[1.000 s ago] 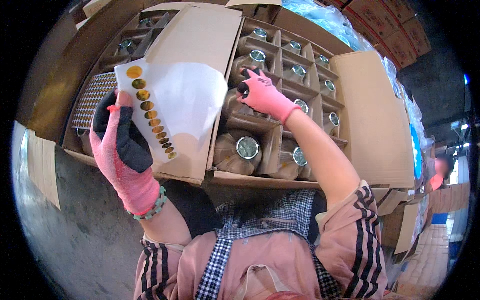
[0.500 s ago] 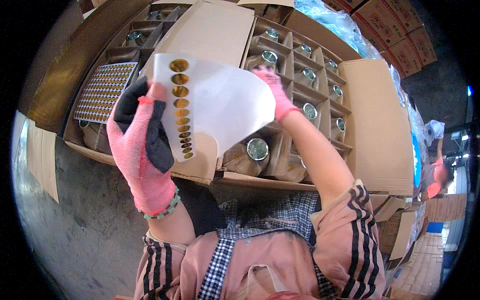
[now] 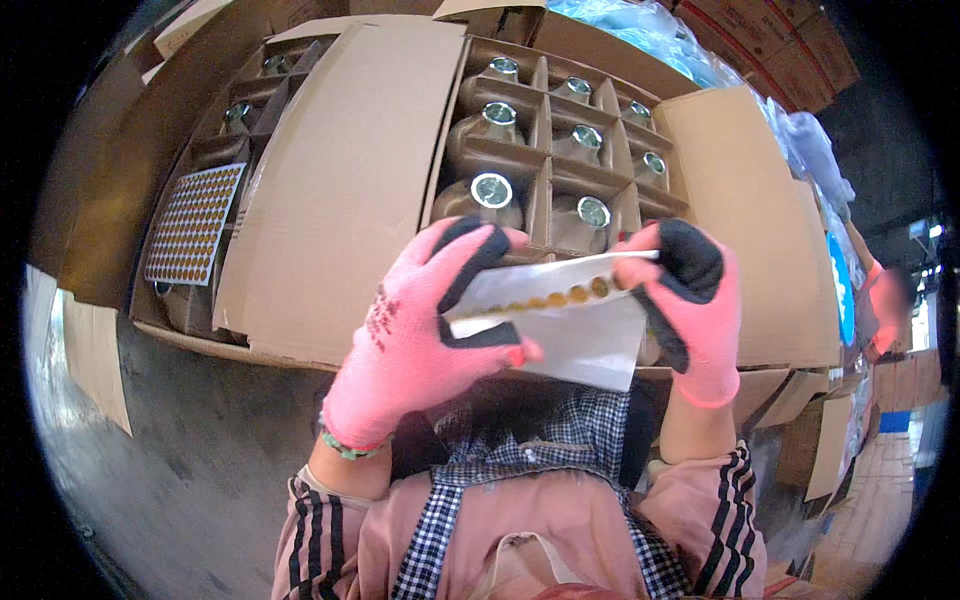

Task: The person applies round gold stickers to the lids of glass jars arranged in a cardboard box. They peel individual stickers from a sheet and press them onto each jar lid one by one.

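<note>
presently, right hand (image 3: 707, 320) pinches sticker sheet (image 3: 590, 345) in its fingers. left hand (image 3: 395, 330): fingers spread at opposite end. divided carton (image 3: 750, 250) beyond them.

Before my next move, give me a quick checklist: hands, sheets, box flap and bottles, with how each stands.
1. Right hand pinching the sticker sheet: ok, at its right end.
2. Left hand pinching it too: not ok; thumb and fingers stand apart around the left end.
3. Held sheet flat: not ok, it is bent.
4. Box flap on the right folded out: ok.
5. Bottle tops beyond the hands uncovered: ok.
6. Second sheet undamaged: cannot tell; it lies at the left.
</note>
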Available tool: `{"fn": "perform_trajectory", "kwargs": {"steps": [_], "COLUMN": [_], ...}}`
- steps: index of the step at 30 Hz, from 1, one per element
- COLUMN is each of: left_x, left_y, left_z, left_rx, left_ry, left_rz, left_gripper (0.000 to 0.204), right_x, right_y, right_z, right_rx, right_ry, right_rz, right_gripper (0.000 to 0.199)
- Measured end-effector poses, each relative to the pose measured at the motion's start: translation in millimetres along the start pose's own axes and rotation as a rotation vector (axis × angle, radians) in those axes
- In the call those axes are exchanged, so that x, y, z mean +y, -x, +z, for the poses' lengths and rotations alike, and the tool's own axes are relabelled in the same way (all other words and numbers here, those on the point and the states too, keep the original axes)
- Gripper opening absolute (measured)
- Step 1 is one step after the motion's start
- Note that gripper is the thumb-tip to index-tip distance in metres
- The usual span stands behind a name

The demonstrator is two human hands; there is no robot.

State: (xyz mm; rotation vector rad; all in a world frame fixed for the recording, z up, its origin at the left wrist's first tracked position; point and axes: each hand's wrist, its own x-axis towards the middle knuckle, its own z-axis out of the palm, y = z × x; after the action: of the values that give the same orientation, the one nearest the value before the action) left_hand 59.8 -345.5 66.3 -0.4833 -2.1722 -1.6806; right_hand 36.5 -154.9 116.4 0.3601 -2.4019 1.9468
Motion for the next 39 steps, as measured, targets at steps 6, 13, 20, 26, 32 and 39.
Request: {"fn": "perform_trajectory", "kwargs": {"steps": [6, 13, 20, 26, 32, 39], "left_x": [-6.2, -12.5, -18.0, -18.3, -16.1, -6.2], "left_y": [0.9, 1.3, 4.4, 2.1, 3.0, 4.4], "left_z": [-1.3, 2.5, 0.4, 5.6, 10.9, 10.5], "left_rx": [0.088, 0.076, 0.067, -0.004, -0.037, 0.059], "left_ry": [0.221, 0.537, 0.621, 0.638, 0.914, 0.404], "left_rz": [-0.232, -0.291, -0.310, -0.311, -0.177, -0.317], "left_gripper": [0.028, 0.011, 0.028, 0.077, 0.091, 0.012], "right_x": [15.9, 10.9, 20.1, 29.1, 32.8, 36.1], "right_y": [20.8, 33.8, 35.6, 34.1, 35.0, 35.3], "right_z": [-37.5, -31.6, -28.4, -26.2, -25.4, -27.3], "right_rx": [0.224, 0.093, 0.204, 0.245, 0.266, 0.221], "right_ry": [-0.089, -0.051, -0.144, -0.264, -0.269, -0.284], "right_rz": [0.012, -0.037, -0.120, -0.128, -0.144, -0.050], "right_gripper": [0.008, 0.023, 0.017, 0.019, 0.020, 0.020]}}
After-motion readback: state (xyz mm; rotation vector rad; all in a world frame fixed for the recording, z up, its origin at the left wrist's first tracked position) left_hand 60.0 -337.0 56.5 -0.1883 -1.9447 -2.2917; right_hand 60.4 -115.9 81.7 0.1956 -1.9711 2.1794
